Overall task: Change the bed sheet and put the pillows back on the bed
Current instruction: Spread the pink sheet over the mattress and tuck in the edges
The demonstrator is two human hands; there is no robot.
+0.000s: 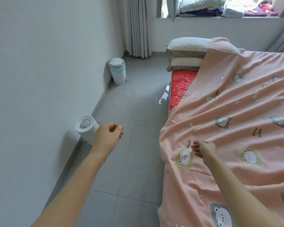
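Note:
A pink bed sheet point(236, 112) printed with bears lies rumpled across the bed and hangs over its left edge. It is skewed, so a strip of red patterned mattress cover point(180, 86) shows at the far left. Two pillows point(187, 51) are stacked at the far left corner of the bed, partly under the sheet's corner. My right hand point(202, 150) rests on the sheet near the left edge, its fingers pinching a fold of the fabric. Over the floor to the left of the bed, my left hand point(108, 136) hangs loosely curled and holds nothing.
A grey tiled floor point(138, 112) runs between the bed and the white wall. A white cylindrical appliance point(85, 126) stands by the wall near my left hand. A white bin point(117, 71) stands farther back. Grey curtains point(138, 27) and a windowsill with folded bedding point(211, 7) are at the back.

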